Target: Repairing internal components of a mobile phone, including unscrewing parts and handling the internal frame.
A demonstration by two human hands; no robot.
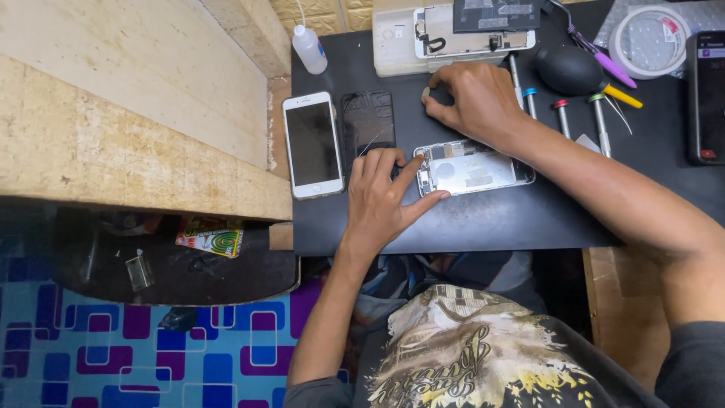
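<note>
Black surface (491,227): fills the upper right of the view; its near edge runs just below the left hand, its left edge just left of the white phone. Past the left edge, a pale wooden ledge (113,113); below it a dark shelf and a blue-purple patterned floor (113,355).

Open phone (472,168): lies flat, mid-surface, long axis left-right, insides up, metal plate showing. It sits between the two hands.

Left hand (385,200): palm down on the surface at the open phone's left end. Thumb along the phone's near edge, index fingertip pressing on its upper left corner. Grip loose, fingers spread, not closed round anything; it pins the phone.

Right hand (476,102): just behind the open phone, forearm crossing above the phone's right end. Grip: thumb and fingertips pinched on a small round pale part (427,94), held at the surface well clear of the phone's far edge. What the part is, cannot tell.

White phone (312,145) and a dark screen panel (368,125): side by side, upright, left of the hands; the panel is touching or nearly touching the left fingertips.

Far edge is crowded: white box with a screen assembly (468,34), black blower (570,69), row of screwdrivers (563,117), tape roll (648,41), squeeze bottle (310,49), dark phone (708,98) at far right.

Open room: the bare strip of surface in front of the open phone.
</note>
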